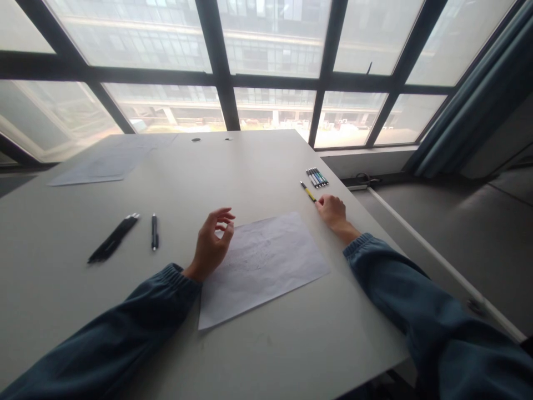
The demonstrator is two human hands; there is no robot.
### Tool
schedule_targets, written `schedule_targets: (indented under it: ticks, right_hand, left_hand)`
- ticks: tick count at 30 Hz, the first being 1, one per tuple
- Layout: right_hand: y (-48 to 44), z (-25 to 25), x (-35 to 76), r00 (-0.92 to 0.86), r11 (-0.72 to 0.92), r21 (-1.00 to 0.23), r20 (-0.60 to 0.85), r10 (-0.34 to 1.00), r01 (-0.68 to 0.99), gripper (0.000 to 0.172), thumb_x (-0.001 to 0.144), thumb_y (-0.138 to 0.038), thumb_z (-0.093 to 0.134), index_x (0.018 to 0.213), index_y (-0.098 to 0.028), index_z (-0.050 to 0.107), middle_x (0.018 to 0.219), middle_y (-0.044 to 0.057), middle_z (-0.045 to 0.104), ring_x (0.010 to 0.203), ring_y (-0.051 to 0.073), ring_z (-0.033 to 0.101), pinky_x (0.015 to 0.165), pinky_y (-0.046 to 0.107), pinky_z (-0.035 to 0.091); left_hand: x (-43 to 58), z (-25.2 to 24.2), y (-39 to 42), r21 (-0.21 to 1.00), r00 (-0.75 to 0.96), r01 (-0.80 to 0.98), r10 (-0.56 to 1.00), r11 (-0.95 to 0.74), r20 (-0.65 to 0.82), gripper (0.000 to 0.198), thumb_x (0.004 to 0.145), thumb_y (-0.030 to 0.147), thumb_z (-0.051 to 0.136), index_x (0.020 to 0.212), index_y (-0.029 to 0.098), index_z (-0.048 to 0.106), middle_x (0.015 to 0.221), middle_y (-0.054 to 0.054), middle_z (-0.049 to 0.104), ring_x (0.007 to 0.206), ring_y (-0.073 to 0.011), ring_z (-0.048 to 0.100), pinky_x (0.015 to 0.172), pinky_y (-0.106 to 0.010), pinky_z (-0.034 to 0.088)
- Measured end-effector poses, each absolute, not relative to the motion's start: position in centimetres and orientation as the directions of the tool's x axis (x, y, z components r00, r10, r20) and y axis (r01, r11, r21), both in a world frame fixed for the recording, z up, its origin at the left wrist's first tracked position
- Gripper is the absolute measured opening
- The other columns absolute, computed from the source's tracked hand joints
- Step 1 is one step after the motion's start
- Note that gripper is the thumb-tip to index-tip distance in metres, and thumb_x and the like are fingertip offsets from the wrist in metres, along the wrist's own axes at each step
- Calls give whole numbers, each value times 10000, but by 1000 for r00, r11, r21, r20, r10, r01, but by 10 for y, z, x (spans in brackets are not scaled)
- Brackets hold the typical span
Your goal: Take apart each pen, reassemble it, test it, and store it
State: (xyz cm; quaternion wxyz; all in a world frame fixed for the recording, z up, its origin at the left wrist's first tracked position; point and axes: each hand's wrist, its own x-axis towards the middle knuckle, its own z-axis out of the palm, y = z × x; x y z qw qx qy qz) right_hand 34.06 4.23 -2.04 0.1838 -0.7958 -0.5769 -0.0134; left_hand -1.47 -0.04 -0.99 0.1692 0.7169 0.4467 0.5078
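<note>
A sheet of white paper [270, 266] with faint dark marks lies on the white table. My left hand [212, 244] hovers at or rests on its left edge, fingers curved and apart, holding nothing; whether it touches the sheet I cannot tell. Past the sheet's right side, my right hand [332, 211] is closed on the near end of a yellow and black pen [308, 191], which points away to the left. Just beyond it, several pens [317, 178] lie side by side in a neat row.
Left of the paper are a dark pen [155, 232] and a bundle of several black pens [113, 240]. More white sheets [102, 164] lie at the table's far left. The table [250, 355] has its right edge close to my right forearm; large windows stand behind.
</note>
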Motion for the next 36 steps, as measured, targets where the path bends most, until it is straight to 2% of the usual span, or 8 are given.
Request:
schedule_targets:
  ticks: [7, 20, 36]
  right_hand:
    - [39, -23, 342, 263, -195, -264, 252, 931, 945, 214, 932, -329, 590, 928, -193, 756, 957, 131, 762, 910, 264, 700, 806, 338, 481]
    - [71, -25, 340, 359, -284, -298, 239, 902, 911, 230, 932, -294, 554, 955, -192, 758, 987, 137, 756, 965, 270, 707, 869, 351, 510]
    - [104, -23, 350, 389, -301, -335, 238, 890, 893, 282, 963, -299, 537, 1037, -124, 746, 1063, 198, 725, 1037, 308, 686, 920, 399, 518]
  left_hand:
    - [-14, -9, -1, 685, 97, 486, 813, -543, 575, 342, 896, 254, 580, 1233, 196, 571, 1026, -56, 678, 867, -167, 649, 735, -300, 546]
    - [-14, -6, -4, 676, 119, 513, 824, -528, 554, 311, 903, 229, 559, 1209, 186, 583, 1012, -43, 680, 884, -163, 653, 766, -295, 541]
    - [-16, -4, -10, 668, 140, 547, 841, -505, 522, 272, 909, 227, 554, 1170, 181, 615, 991, -36, 693, 902, -162, 663, 776, -289, 543]
